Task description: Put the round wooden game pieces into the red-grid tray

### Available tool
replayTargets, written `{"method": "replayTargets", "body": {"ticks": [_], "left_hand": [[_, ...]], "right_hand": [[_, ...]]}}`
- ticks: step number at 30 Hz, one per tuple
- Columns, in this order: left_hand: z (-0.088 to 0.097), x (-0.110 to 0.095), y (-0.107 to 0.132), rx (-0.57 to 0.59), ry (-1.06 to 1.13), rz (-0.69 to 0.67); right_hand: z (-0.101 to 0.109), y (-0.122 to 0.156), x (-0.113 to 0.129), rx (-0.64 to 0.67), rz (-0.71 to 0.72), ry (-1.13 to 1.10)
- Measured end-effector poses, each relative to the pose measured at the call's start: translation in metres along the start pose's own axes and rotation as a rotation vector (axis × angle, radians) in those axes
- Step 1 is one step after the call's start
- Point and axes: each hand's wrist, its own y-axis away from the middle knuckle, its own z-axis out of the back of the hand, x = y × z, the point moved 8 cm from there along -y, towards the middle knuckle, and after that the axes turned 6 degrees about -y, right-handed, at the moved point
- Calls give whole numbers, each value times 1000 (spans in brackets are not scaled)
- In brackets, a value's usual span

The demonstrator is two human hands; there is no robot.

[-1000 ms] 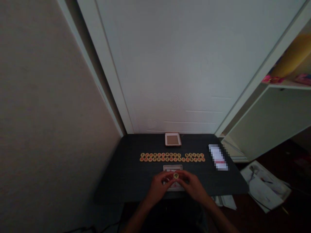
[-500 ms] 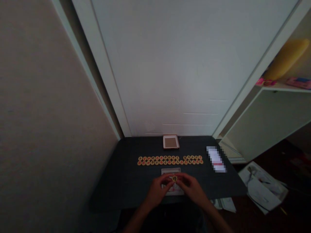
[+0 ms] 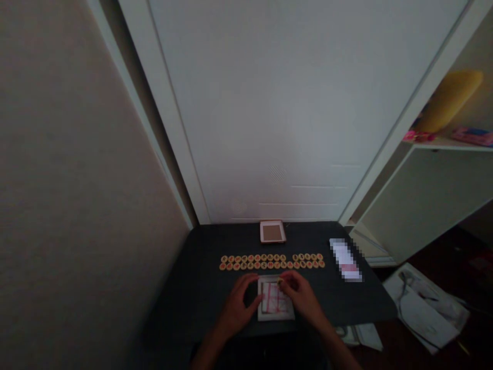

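My right hand [image 3: 304, 299] pinches a round Chinese chess piece [image 3: 280, 281] over the far right part of a small white box [image 3: 276, 318]. My left hand [image 3: 235, 308] is at the box's left side, thumb and fingers apart, holding nothing; whether it touches the rim I cannot tell. Inside the box lies a white sheet with pink lines [image 3: 275, 299]. Beyond the hands, two rows of Chinese chess pieces [image 3: 264, 265] with red or dark characters run across the table. The farther row has a gap right of its middle.
The dark table [image 3: 185, 293] meets a white door panel [image 3: 262, 128] at its far edge. A shallow box lid [image 3: 272, 234] lies there. A blurred-out phone-like object [image 3: 345, 260] lies on the right. Papers and a white container [image 3: 427, 308] are on the floor at right.
My hands have come apart. The chess piece, held between both before, is now in my right hand only, and my left hand has opened toward the left. The view has tilted slightly.
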Motion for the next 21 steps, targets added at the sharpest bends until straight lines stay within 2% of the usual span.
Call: {"method": "replayTargets", "body": {"ticks": [4,9,15,21], "left_hand": [[-10,0,10,92,-102,-72],[-19,8,18,71,-216,-123],[-21,16,19,66,-233,-110],[-21,14,18,78,-220,-93]], "right_hand": [[-26,-11,-2,50,28,-19],[-47,-22,-16,62,48,114],[-46,-29,-32,-13,39,239],[-46,-30,-38,-84,7,289]]}}
